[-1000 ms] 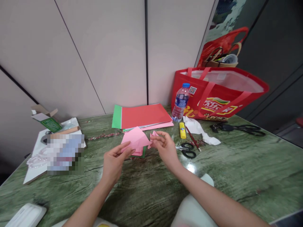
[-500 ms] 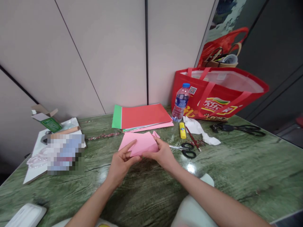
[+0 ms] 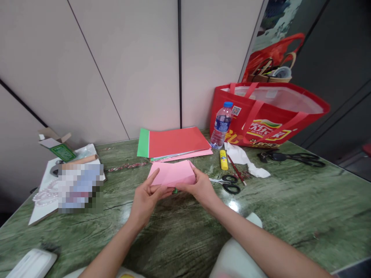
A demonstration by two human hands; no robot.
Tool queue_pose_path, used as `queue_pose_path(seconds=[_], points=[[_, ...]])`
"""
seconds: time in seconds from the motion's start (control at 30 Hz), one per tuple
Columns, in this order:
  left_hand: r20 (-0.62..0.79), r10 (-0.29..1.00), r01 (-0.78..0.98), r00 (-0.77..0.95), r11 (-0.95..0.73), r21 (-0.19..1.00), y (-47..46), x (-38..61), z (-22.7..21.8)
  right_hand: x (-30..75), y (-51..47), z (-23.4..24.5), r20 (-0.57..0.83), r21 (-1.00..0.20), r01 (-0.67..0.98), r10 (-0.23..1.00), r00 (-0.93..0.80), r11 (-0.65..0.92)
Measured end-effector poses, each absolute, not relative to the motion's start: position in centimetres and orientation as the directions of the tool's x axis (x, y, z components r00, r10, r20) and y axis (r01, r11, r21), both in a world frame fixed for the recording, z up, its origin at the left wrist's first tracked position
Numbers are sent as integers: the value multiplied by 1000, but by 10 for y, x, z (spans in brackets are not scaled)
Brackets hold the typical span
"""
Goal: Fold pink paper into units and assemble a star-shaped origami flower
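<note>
A folded sheet of pink paper (image 3: pixel 173 173) is held between my two hands, a little above the table. My left hand (image 3: pixel 145 197) grips its left lower edge, the index finger lying along the paper and the thumb near the front edge. On the other side, my right hand (image 3: pixel 199 187) pinches the right lower corner, its fingertips partly hidden behind the paper. A small green bit shows under the front edge between the hands; what it is I cannot tell. Just right of my right hand lie scissors (image 3: pixel 230 184) with black handles.
Behind the hands lies a stack of red, green and pink sheets (image 3: pixel 179 141). To its right stand a water bottle (image 3: pixel 222 125) and a red bag (image 3: pixel 261 116). A yellow glue stick (image 3: pixel 223 160), pencil (image 3: pixel 236 170), tissue (image 3: pixel 240 156) and black scissors (image 3: pixel 301 157) lie nearby. A green box (image 3: pixel 62 150) sits left.
The pink paper has been turned and levelled, so its front edge lies straighter and the right-hand flap shows less. Both hands have shifted slightly, still holding it.
</note>
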State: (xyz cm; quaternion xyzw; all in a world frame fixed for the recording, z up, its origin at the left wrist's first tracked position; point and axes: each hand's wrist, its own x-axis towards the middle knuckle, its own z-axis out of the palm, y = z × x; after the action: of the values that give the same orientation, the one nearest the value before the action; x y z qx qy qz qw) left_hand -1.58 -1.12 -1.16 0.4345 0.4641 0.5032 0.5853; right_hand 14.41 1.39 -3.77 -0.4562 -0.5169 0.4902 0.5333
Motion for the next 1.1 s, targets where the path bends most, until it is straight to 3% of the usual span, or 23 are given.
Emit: queue_pose_path(seconds=[0.13,0.3,0.5,0.77,1.1], points=[[-50,996,-133,73,60,989,-12,-17,-12,143,12,-35,25,-1000,-8,1000,-13,25],[-33,999,-20,20,34,999,-12,-18,-8,143,10,-35,26,-996,-83,994,-110,17],[-69,996,18,60,68,997,-10,-15,-8,146,12,-36,5,-982,-187,1000,-8,4],[-38,999,-58,-8,38,998,-7,-18,-14,141,9,-39,-2,-969,-244,991,-130,-34],[-134,984,-94,115,145,985,-9,-15,-16,137,8,-38,21,-971,-241,996,-89,-1]])
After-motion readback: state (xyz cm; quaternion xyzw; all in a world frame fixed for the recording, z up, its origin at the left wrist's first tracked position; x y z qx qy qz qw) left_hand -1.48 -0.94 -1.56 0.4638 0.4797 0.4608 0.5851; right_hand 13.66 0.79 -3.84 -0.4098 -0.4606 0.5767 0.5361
